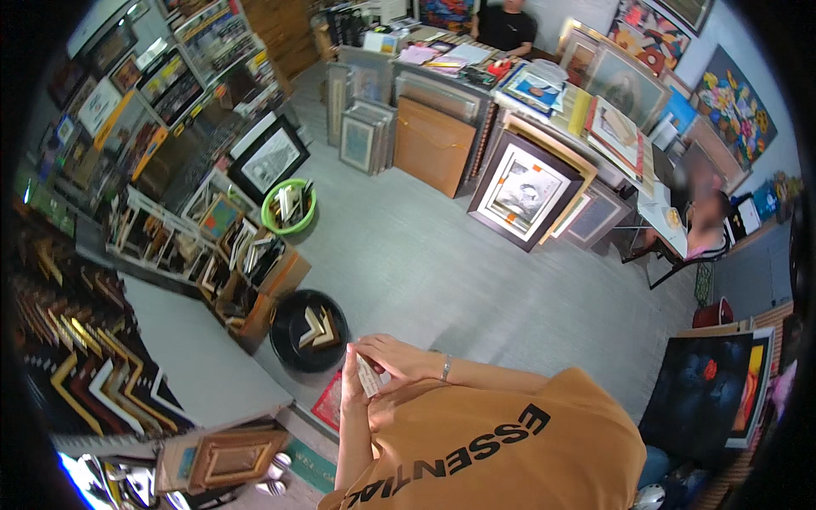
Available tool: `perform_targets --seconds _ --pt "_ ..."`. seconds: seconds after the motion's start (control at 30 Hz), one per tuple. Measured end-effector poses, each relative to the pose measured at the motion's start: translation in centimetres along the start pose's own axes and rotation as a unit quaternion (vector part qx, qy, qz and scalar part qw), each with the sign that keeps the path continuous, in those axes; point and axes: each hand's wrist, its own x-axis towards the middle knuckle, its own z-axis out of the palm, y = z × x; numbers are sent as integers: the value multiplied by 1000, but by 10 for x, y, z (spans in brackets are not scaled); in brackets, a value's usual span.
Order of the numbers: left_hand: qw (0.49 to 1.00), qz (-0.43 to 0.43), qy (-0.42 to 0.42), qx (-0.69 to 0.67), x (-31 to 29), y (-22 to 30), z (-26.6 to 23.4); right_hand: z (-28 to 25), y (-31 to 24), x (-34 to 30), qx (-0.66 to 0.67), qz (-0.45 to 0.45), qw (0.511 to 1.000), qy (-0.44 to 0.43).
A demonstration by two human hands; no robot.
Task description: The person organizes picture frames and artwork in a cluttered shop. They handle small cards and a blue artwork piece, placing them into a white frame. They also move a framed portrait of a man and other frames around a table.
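Both my hands meet in front of my body, close to my tan shirt. Between them is a small pale strip (369, 376) with writing on its face; the rest of it is hidden by fingers, so its kind is unclear. My left hand (352, 389) grips it from the left side, fingers pointing up. From the right, my right hand (399, 357), with a bracelet at its wrist, closes on its upper end. Just beyond my hands a round black tub (280, 353) stands on the floor, holding a few frame corner samples (318, 328), pale and brown.
Rows of frame corner samples (89, 365) line a display board at left. A green basket (311, 219) and a cardboard box (285, 274) hold moulding pieces. Framed pictures (525, 189) lean against a loaded table. One person (507, 30) sits behind it, another (707, 223) at right.
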Motion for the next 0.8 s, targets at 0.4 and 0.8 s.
perform_targets --seconds 0.4,0.8 --pt "951 -152 82 257 144 -56 114 -110 51 -79 -115 183 972 94" --pt "918 -120 19 377 368 -30 179 -232 176 -68 -149 359 888 246"
